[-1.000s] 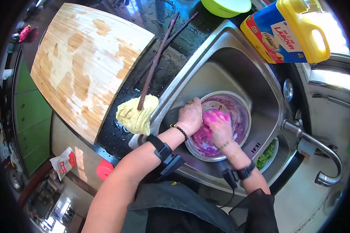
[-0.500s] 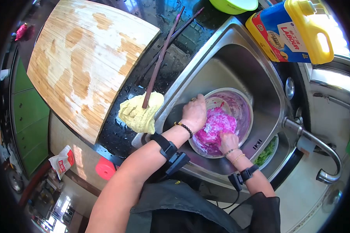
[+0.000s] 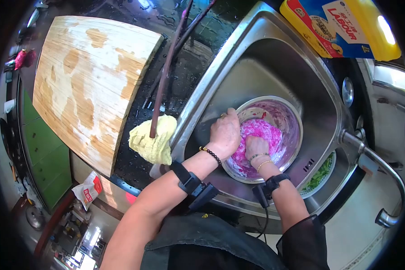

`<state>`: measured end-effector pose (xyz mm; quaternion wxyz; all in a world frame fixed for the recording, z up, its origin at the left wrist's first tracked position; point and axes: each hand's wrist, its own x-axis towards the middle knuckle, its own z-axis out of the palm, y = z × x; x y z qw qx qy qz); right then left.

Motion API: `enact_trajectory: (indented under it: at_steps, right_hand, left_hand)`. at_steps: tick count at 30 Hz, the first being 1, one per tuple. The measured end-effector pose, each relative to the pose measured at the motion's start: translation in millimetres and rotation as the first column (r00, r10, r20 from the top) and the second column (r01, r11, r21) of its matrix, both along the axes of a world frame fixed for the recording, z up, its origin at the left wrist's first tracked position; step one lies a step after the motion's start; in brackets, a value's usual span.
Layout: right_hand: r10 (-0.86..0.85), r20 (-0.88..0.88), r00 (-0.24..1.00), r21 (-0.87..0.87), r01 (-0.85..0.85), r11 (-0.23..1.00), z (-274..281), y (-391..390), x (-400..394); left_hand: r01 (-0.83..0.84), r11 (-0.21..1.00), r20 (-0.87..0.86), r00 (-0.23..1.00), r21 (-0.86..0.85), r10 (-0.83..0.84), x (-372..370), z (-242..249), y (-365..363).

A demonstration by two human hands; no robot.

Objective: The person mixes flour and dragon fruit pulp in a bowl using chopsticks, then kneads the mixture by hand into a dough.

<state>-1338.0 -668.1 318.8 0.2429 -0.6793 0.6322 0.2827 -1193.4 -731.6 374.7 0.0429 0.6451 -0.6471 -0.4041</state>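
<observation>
A round metal bowl (image 3: 296,118) stands in the steel sink with a wet pink and white mass (image 3: 274,132) inside it, the inner wall smeared pinkish. My left hand (image 3: 225,131) holds the bowl's left rim, its fingers curled over the edge. My right hand (image 3: 257,148) presses into the pink mass with closed fingers; their tips are hidden, so what they grip cannot be made out. Dark bracelets and strapped black devices are on both wrists.
A wooden board (image 3: 90,85), a yellow cloth (image 3: 159,146) and dark sticks (image 3: 164,85) lie left of the sink (image 3: 256,63). A yellow jug (image 3: 346,27) stands at the upper right. A faucet (image 3: 382,164) and a basin of greens (image 3: 318,176) are at the right.
My right hand has moved left and up, deeper over the pink mass. My left hand remains on the rim. The view has shifted, and the green bowl at the top is gone from it.
</observation>
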Motion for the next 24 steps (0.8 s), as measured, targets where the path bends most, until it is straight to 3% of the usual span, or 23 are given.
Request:
enact_trajectory:
  at_steps: [6,8,11,15,17,20,24]
  right_hand:
    - [-0.018,0.101,0.995,0.044,0.014,0.999,7.5,-22.3,-5.2]
    - [0.007,0.091,0.996,0.138,-0.019,0.99,9.2,-23.5,-9.7]
    - [0.035,0.19,0.981,0.054,-0.046,0.997,11.7,1.6,-23.8]
    - [0.078,0.286,0.955,0.064,-0.1,0.993,45.5,31.5,-32.2]
    - [0.02,0.519,0.855,-0.008,-0.018,1.0,52.9,44.0,-44.9]
    - [0.124,0.6,0.79,-0.125,-0.06,0.99,76.2,44.5,-48.6]
    - [0.105,0.512,0.853,-0.039,-0.098,0.994,105.4,45.2,-42.0]
  left_hand:
    - [0.005,0.999,0.03,1.0,-0.038,-0.004,1.1,1.9,2.0]
    - [0.035,0.998,0.004,0.999,-0.048,-0.035,3.9,4.5,0.7]
    - [0.042,0.997,0.015,0.999,-0.061,-0.041,5.2,-0.1,1.2]
    - [0.053,0.999,0.048,0.997,0.007,-0.053,7.6,1.9,0.0]
    - [0.042,0.999,0.062,0.997,0.009,-0.043,7.7,6.3,-0.5]
    - [0.036,0.999,0.038,0.999,-0.005,-0.036,10.6,12.0,-2.3]
    - [0.009,1.0,0.035,0.999,-0.005,-0.009,9.0,6.6,-2.4]
